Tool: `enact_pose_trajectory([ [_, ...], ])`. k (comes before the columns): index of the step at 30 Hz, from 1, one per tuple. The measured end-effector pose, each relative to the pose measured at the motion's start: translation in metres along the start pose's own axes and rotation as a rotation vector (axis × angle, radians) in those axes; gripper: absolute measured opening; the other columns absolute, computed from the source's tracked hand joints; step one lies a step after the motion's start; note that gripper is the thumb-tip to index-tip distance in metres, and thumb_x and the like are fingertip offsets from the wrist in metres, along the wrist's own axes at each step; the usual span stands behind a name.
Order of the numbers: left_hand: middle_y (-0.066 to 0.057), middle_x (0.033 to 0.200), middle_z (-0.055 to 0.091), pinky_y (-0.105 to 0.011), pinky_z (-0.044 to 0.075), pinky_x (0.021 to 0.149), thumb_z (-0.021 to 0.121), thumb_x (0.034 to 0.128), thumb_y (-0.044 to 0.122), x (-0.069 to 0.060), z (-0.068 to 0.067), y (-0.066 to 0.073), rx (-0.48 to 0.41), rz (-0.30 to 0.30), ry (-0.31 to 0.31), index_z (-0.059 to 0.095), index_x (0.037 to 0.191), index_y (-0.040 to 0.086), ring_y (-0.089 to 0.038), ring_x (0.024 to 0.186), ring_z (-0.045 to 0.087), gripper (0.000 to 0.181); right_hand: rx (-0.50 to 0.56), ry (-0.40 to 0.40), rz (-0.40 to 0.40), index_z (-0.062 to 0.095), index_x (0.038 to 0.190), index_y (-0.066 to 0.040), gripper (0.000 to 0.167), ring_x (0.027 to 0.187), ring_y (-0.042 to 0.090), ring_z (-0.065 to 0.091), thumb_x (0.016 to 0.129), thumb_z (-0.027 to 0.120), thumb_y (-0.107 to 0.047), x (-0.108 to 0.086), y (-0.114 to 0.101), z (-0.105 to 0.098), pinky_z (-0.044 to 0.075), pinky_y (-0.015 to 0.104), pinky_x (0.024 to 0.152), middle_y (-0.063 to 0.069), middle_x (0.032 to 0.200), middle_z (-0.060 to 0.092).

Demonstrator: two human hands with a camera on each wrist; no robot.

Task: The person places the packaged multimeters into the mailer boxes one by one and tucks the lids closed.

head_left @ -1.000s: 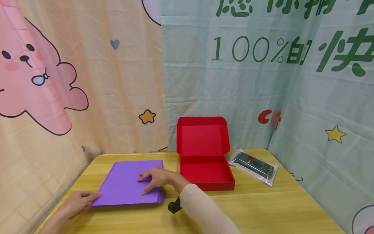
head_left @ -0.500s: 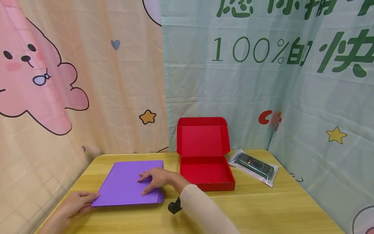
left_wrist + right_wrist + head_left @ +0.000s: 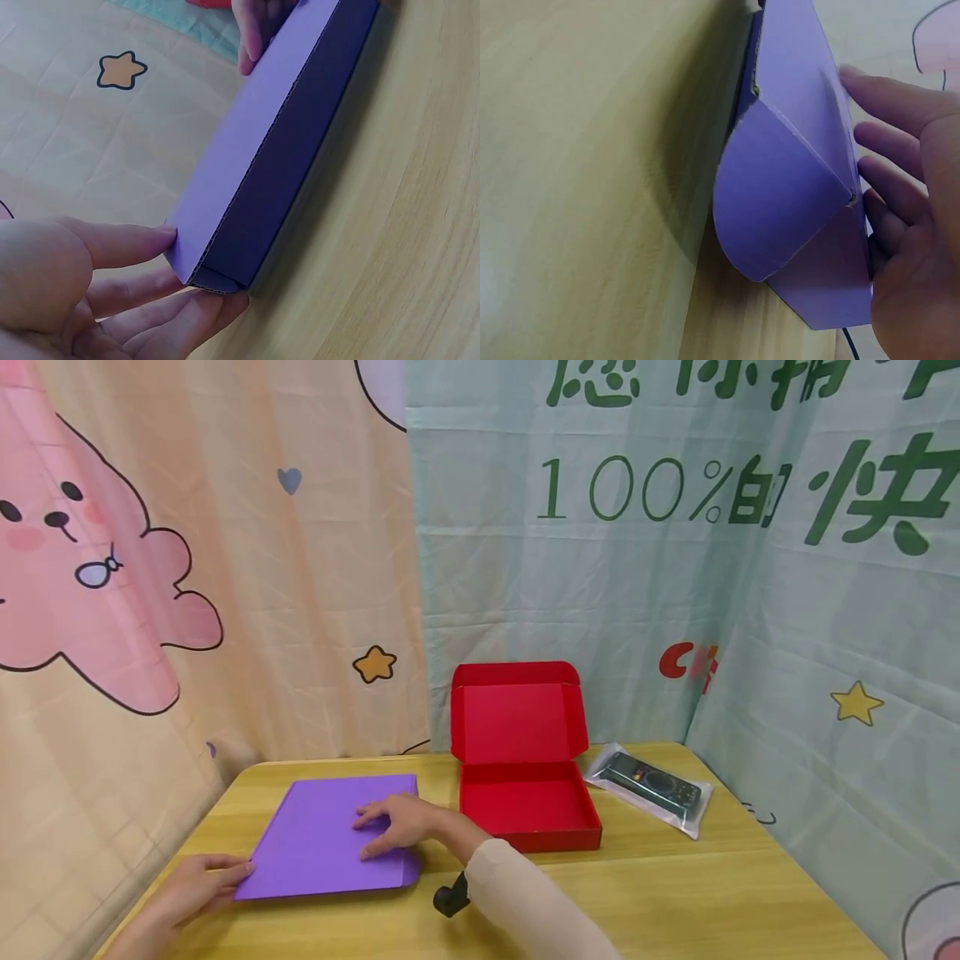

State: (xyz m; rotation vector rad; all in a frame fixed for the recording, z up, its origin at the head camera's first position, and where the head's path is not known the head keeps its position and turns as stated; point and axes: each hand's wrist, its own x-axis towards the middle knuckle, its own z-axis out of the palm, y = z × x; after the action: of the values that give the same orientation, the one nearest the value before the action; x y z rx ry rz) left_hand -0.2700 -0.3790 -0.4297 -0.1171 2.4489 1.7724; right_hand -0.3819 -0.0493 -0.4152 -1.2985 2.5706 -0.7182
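A purple cardboard box (image 3: pixel 322 839) lies on the left part of the table, its flat lid panel facing up. At its near left corner my left hand (image 3: pixel 193 889) pinches the cardboard. In the left wrist view the thumb (image 3: pixel 131 244) is on the panel and the other fingers are around the corner by a small folded flap. My right hand (image 3: pixel 405 825) rests on the right part of the panel with its fingers spread. A rounded side flap (image 3: pixel 780 187) sticks out at the near right corner in the right wrist view.
Behind my right forearm stands a red cardboard box (image 3: pixel 528 802) with its lid raised. To its right lies a black multimeter (image 3: pixel 652 783) in a clear plastic bag. A wrist camera mount (image 3: pixel 452 897) hangs under the right wrist. Printed curtains (image 3: pixel 315 568) enclose the table (image 3: pixel 660 893).
The head view has shifted slightly. My left fingertips have slid a little to the left at the purple box's corner, and its near edge sits slightly lower in view. My right hand stays in place.
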Motion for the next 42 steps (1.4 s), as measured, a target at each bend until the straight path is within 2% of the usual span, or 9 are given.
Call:
enact_pose_trajectory([
  [7,-0.008,0.093,0.075,-0.032,0.061,0.075,0.066,0.1011,0.012,0.002,-0.001,-0.001,0.052,-0.007,-0.003,0.056,0.120,-0.026,-0.016,0.082,0.073,0.044,-0.066,0.172,0.033,0.077,0.125,-0.015,0.037,0.112,0.000,0.060,0.093,0.077,-0.034,-0.004,-0.002,0.000,0.046,0.015,0.092,-0.011,0.118,0.073],
  [12,-0.023,0.111,0.071,-0.032,0.059,0.075,0.067,0.1023,0.022,0.002,0.001,0.008,0.305,0.071,0.066,0.053,0.130,-0.021,-0.028,0.098,0.071,0.053,-0.021,0.253,0.110,0.077,0.124,-0.012,0.035,0.104,0.004,0.065,0.094,0.076,-0.031,-0.015,-0.009,-0.007,0.050,0.019,0.087,-0.007,0.111,0.075],
  [15,-0.031,0.125,0.064,-0.036,0.058,0.076,0.071,0.0997,0.024,0.001,0.006,0.011,0.505,0.237,0.166,0.057,0.131,-0.016,-0.043,0.108,0.066,0.053,0.017,0.300,0.137,0.078,0.121,-0.009,0.035,0.102,0.006,0.067,0.093,0.077,-0.028,-0.023,-0.012,-0.007,0.051,0.020,0.086,-0.003,0.110,0.076],
  [20,-0.024,0.119,0.069,-0.029,0.054,0.087,0.085,0.0832,0.007,0.004,0.021,0.008,0.669,0.666,0.328,0.071,0.118,-0.003,-0.047,0.108,0.064,0.039,-0.001,0.363,0.124,0.080,0.106,-0.005,0.024,0.085,0.004,0.066,0.091,0.079,-0.024,-0.037,-0.015,-0.003,0.052,0.019,0.073,-0.001,0.093,0.077],
  [23,-0.019,0.113,0.072,-0.010,0.037,0.099,0.089,0.0724,0.000,0.009,0.028,0.004,0.722,0.892,0.352,0.074,0.111,0.000,-0.042,0.104,0.065,0.041,-0.004,0.375,0.117,0.080,0.105,-0.004,0.024,0.081,0.005,0.065,0.092,0.077,-0.024,-0.044,-0.016,-0.001,0.052,0.019,0.070,0.001,0.091,0.076],
  [26,-0.018,0.112,0.072,-0.002,0.022,0.103,0.090,0.0671,-0.003,0.013,0.032,0.002,0.745,1.014,0.335,0.075,0.108,0.001,-0.041,0.102,0.066,0.043,0.025,0.376,0.136,0.079,0.114,-0.002,0.032,0.088,0.007,0.069,0.092,0.077,-0.024,-0.052,-0.018,0.002,0.055,0.020,0.076,0.004,0.099,0.077],
  [31,-0.015,0.113,0.073,-0.002,0.021,0.104,0.090,0.0674,-0.003,0.014,0.037,0.002,0.740,1.030,0.291,0.076,0.105,0.002,-0.044,0.101,0.067,0.040,0.068,0.381,0.151,0.079,0.108,0.000,0.029,0.083,0.003,0.066,0.091,0.076,-0.023,-0.064,-0.016,0.006,0.054,0.019,0.073,0.001,0.094,0.076],
  [37,-0.009,0.112,0.075,-0.003,0.026,0.101,0.090,0.0721,0.002,0.013,0.040,0.004,0.783,0.972,0.257,0.078,0.104,0.009,-0.036,0.101,0.070,0.035,0.133,0.364,0.156,0.063,0.068,-0.007,0.028,0.058,0.002,0.039,0.091,0.075,-0.018,-0.075,-0.017,0.012,0.031,0.020,0.049,-0.008,0.059,0.049],
  [42,-0.008,0.110,0.075,-0.004,0.031,0.098,0.090,0.0736,0.004,0.012,0.040,0.003,0.814,0.941,0.245,0.079,0.101,0.010,-0.033,0.100,0.071,0.031,0.250,0.350,0.206,0.066,0.071,-0.010,0.021,0.060,0.002,0.043,0.088,0.076,-0.016,-0.080,-0.024,0.021,0.036,0.020,0.051,-0.011,0.063,0.054],
])
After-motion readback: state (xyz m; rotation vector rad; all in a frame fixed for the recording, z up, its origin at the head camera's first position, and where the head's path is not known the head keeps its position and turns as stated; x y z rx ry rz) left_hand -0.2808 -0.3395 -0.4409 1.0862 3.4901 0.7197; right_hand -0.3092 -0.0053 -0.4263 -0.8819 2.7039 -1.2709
